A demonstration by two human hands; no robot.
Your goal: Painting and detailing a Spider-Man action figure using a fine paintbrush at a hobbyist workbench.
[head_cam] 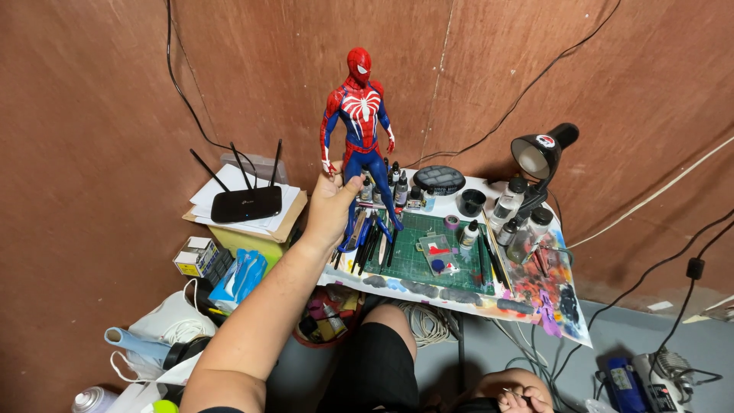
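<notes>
Brown walls corner a small paint-smeared table (535,310). Left hand (330,208) grips the red-and-blue figure (359,145) by its leg, keeping it upright beside the green cutting mat (424,260); right hand (524,394), low near the knee, pinches something thin.

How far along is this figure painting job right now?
Done: the red and blue figure looks fully coloured and stands upright on the table. In hand: the left hand grips its legs; the right hand holds a thin tool near the lap. Left: paint bottles and brushes remain out on the cutting mat.
</notes>
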